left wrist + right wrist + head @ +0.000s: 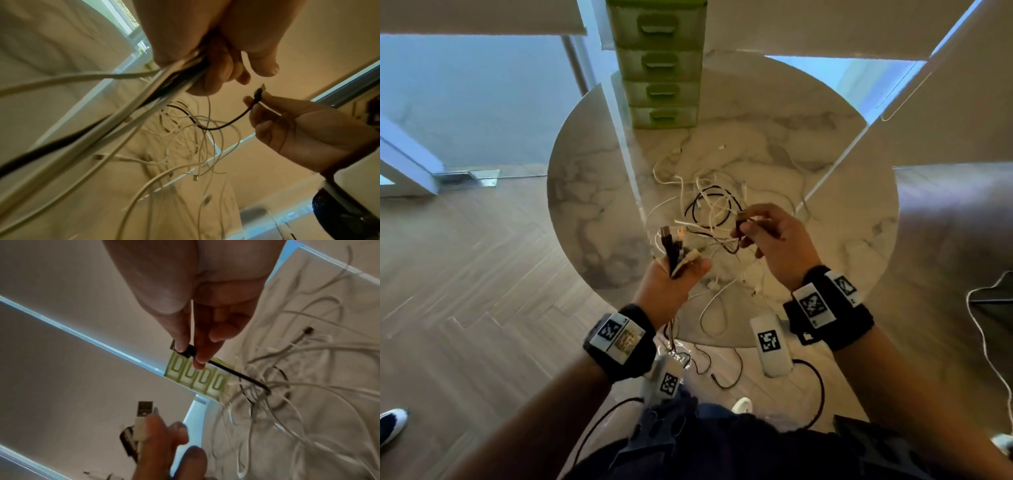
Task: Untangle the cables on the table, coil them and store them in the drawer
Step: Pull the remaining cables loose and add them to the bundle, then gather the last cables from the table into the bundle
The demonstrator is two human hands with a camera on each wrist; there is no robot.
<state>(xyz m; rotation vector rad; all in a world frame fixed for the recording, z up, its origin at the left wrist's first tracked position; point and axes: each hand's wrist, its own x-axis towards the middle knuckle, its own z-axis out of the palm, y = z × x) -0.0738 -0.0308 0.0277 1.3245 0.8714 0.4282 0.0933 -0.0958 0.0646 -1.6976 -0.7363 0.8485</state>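
While four green drawers (661, 91) stand shut in one stack at the far edge of the round table (592, 192), their contents unseen, the tangled cables (709, 205) lie mid-table, some trailing over the near rim. Left hand (671, 287) grips a bundle of plug ends; right hand (774, 236) pinches one black plug (188, 350).

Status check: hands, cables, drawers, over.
Left hand grips a bundle of cable ends. Right hand pinches a black plug, its cable running into the tangle. Nothing coiled; green drawers shut.
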